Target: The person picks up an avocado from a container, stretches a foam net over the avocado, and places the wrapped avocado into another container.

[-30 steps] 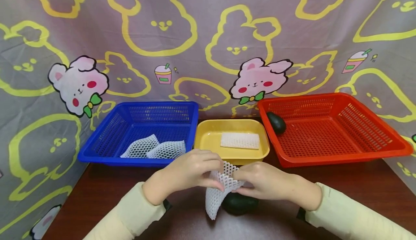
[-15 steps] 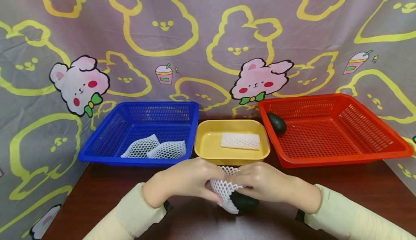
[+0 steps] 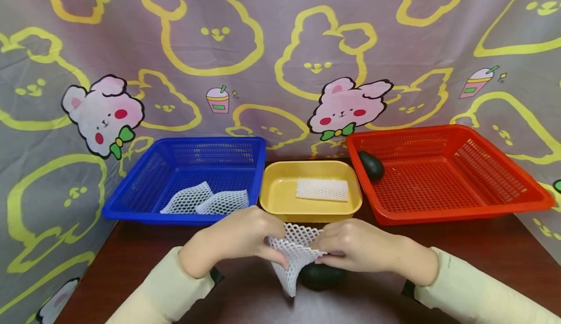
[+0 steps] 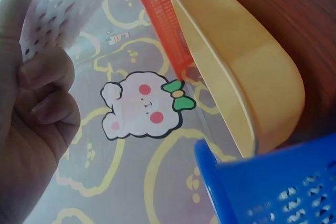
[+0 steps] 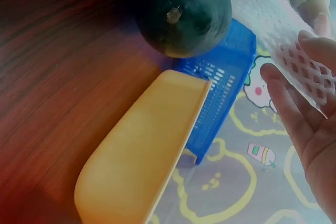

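Observation:
A white foam net [image 3: 294,251] is stretched between both hands in front of the yellow tray, its mouth spread wide and its narrow end pointing down. The left hand [image 3: 245,236] grips its left edge, thumb outside. The right hand [image 3: 355,246] pinches its right edge; the right wrist view shows that hand [image 5: 310,108] beside the mesh [image 5: 302,59]. A dark green avocado-like fruit [image 3: 322,276] lies on the table, below the right hand and right of the net's tip, outside the net. In the left wrist view the left hand [image 4: 37,98] has curled fingers by the blurred mesh [image 4: 52,22].
Behind the hands, a yellow tray [image 3: 311,212] holds a flat white net [image 3: 322,190]. At left stands a blue basket [image 3: 210,143] with two white nets [image 3: 225,202]; at right, a red basket [image 3: 464,214] with one dark green fruit [image 3: 371,165]. A patterned cloth hangs behind.
The net came down over the fruit's left side half a second ago, and now hangs left of it again. The left hand has moved left and up, widening the net's mouth.

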Motion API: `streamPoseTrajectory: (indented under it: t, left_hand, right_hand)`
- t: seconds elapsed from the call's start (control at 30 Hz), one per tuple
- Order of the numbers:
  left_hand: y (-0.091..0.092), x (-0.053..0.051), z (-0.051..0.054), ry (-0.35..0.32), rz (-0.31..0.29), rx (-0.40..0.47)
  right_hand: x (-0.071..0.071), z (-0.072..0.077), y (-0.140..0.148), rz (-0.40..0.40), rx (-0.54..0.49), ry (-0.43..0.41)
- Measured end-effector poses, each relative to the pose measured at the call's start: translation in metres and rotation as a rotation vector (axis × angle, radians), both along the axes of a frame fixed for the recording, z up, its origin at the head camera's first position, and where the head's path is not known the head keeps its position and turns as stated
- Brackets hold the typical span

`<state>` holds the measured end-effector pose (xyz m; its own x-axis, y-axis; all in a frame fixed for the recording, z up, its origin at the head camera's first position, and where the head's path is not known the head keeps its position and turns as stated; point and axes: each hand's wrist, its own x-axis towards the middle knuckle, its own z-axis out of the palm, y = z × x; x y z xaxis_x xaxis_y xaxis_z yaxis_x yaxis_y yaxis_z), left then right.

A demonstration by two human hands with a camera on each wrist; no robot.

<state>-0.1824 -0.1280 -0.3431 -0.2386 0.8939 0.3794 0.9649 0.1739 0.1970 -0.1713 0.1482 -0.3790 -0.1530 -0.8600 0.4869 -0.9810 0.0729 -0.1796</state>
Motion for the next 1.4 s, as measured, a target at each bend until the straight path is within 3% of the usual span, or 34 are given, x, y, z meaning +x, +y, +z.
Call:
streamPoseTrajectory:
  t: [0.2, 0.6, 0.87, 0.97, 1.2, 1.3, 1.4]
  left_hand:
    - [-0.007, -0.001, 0.001, -0.034, -0.011, 0.021]
    - [-0.015, -0.002, 0.001, -0.013, 0.007, 0.057]
    - [-0.007, -0.003, -0.008, 0.045, 0.002, 0.079]
    - [-0.004, -0.002, -0.01, 0.038, 0.02, 0.081]
    - [0.004, 0.002, -0.015, -0.113, 0.105, 0.061]
    - [0.007, 0.005, -0.015, -0.254, 0.2, 0.014]
    - [0.008, 0.007, -0.015, -0.459, 0.285, -0.023]
  right_hand:
    - [0.0, -0.001, 0.008, -0.035, 0.0, -0.028]
    - [-0.001, -0.002, 0.018, -0.062, -0.012, -0.079]
    - [-0.002, -0.004, 0.013, -0.06, -0.064, -0.019]
    - [-0.002, -0.005, 0.009, -0.048, -0.07, -0.005]
    - [-0.001, -0.005, 0.0, -0.061, -0.054, 0.017]
    - [0.0, -0.003, -0.003, -0.088, -0.039, 0.028]
    - [0.001, -0.001, -0.006, -0.129, -0.046, 0.026]
